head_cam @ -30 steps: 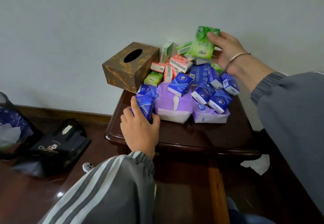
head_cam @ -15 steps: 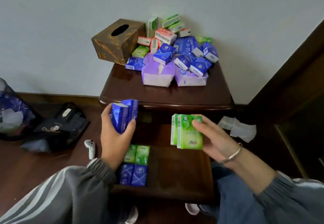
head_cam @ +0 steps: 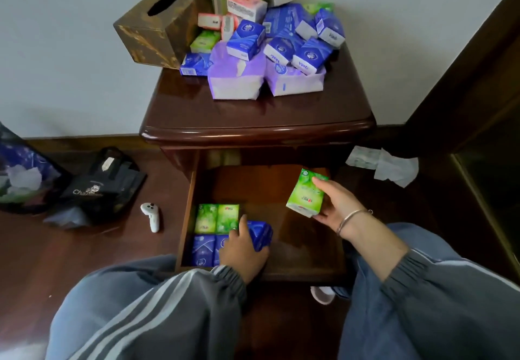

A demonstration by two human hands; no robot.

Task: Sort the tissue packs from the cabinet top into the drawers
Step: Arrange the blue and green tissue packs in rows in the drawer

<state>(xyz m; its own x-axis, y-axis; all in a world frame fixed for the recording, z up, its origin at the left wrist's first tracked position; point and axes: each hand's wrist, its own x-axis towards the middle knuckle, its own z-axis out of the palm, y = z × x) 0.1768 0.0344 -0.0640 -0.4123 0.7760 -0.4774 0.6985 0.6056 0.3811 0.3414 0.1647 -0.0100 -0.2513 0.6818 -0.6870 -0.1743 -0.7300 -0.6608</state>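
The blue pack is low in the open drawer, lower centre of the frame. My left hand grips it from the near side with fingers curled over its top. This grip lets me seat it directly beside the two blue packs lined along the drawer's left wall. Two green packs lie just behind those, so colours are grouped in rows. My right hand pinches a green pack, tilted, above the drawer's bare right part and clear of the left hand's work. In my judgement it belongs next to the green row. The unsorted pile rests on the cabinet top, upper centre, touching the brown tissue box.
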